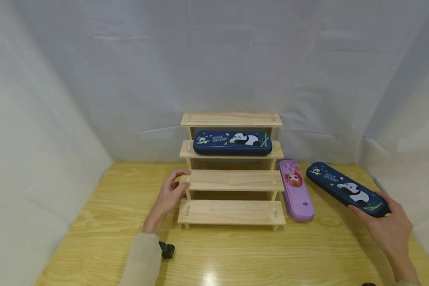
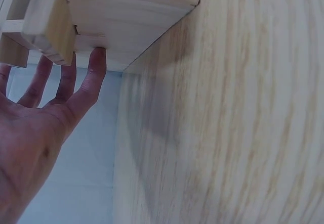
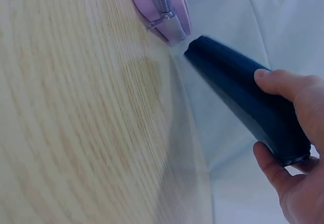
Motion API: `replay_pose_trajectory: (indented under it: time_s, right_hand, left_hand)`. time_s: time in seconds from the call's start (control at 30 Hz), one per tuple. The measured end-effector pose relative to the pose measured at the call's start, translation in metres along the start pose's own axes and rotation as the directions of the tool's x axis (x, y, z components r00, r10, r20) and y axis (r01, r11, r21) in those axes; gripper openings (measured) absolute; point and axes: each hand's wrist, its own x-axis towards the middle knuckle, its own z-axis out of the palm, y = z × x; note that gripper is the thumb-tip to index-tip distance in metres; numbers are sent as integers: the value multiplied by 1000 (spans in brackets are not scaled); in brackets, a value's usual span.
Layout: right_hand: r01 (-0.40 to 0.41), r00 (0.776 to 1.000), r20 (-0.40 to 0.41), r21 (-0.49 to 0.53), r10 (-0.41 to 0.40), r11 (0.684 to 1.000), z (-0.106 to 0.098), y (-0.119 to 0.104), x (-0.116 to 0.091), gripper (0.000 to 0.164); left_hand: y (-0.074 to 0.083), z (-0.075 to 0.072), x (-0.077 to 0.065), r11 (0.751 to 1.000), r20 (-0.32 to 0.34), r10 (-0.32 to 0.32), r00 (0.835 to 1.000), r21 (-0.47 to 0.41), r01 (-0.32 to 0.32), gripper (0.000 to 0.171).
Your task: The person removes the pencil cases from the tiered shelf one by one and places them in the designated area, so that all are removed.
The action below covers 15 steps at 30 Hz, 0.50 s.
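Observation:
My right hand (image 1: 393,222) grips the near end of a navy pencil case (image 1: 346,188) with a panda on its lid, thumb on one side and fingers on the other. The right wrist view shows that case (image 3: 245,95) tilted above the table. My left hand (image 1: 169,192) touches the left end of a stepped wooden rack (image 1: 232,180), at its second step from the bottom. In the left wrist view, extended fingers (image 2: 93,77) meet the rack's side panel. A matching panda pencil case (image 1: 232,143) lies lengthwise on the rack's second step from the top.
A purple pencil case (image 1: 300,202) with a cartoon girl stands leaning beside the rack's right side. Its zipper (image 3: 162,1) shows in the right wrist view. Pale sheeting (image 1: 232,59) hangs behind and along both sides of the wooden table (image 1: 218,254).

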Motion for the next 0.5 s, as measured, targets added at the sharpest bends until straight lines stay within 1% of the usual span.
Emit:
replay_pose_trajectory:
  time_s: [0.13, 0.27, 0.33, 0.43, 0.5]
  right_hand:
    - [37, 999, -1, -19, -37, 999, 2, 1, 2, 89]
    - [78, 997, 11, -49, -77, 996, 4, 1, 5, 87]
    - [87, 996, 25, -45, -86, 995, 6, 1, 6, 87]
    - [104, 993, 57, 0, -104, 995, 7, 1, 8, 85]
    - [111, 987, 110, 50, -116, 993, 8, 3, 8, 83]
  left_hand:
    - [0, 0, -1, 1000, 2, 3, 1000, -13, -3, 31]
    - [-1, 0, -1, 1000, 7, 2, 1000, -20, -2, 31]
    - [-1, 0, -1, 1000, 8, 5, 1000, -18, -5, 31]
    - [-1, 0, -1, 1000, 11, 12, 1000, -16, -12, 31]
    - [-1, -1, -2, 1000, 12, 16, 1000, -13, -16, 31]
